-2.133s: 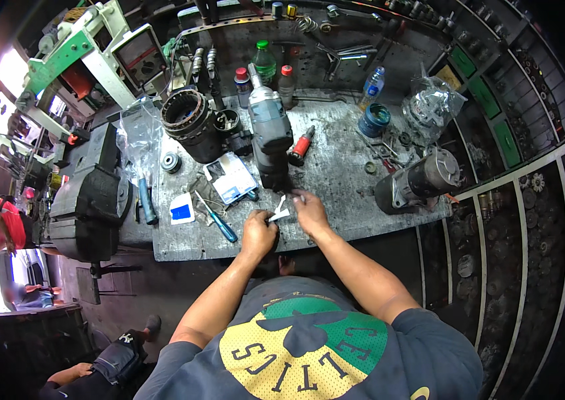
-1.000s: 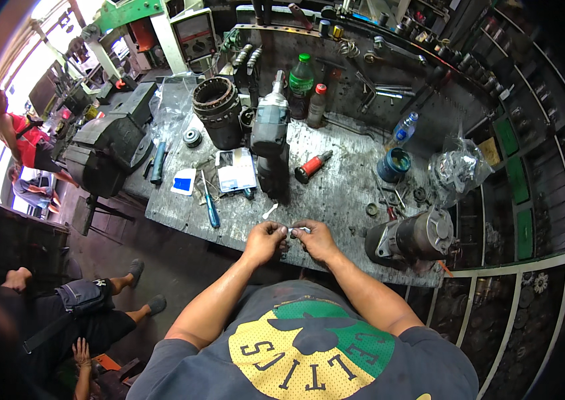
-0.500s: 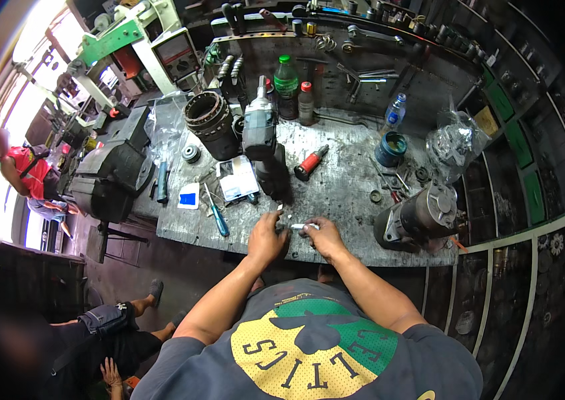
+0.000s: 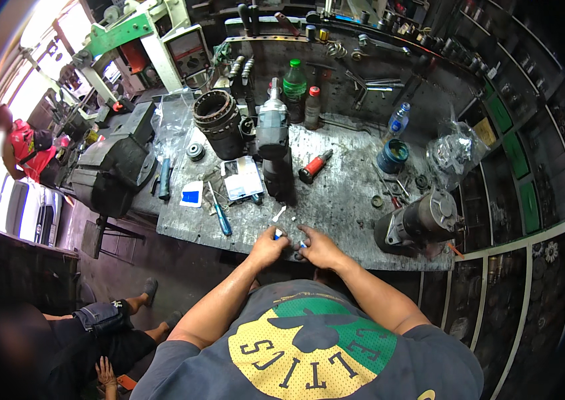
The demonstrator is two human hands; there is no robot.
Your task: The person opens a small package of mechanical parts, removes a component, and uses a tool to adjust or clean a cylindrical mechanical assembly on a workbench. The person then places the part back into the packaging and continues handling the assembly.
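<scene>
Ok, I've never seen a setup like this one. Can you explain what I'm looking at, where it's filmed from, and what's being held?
There's no robot: a person works with two bare hands. The camera sits on their head, the left of two side-by-side fisheye cameras, looking down, so straight edges bend toward the rim.

The left hand pinches a small blue-and-white piece. The right hand holds a small bluish bit; both are too small to identify.

On the worn grey workbench lie a white strip, a blue-handled screwdriver and a red tool. A grey-and-black power tool stands beyond the hands, and a cylindrical metal unit lies to the right.
</scene>
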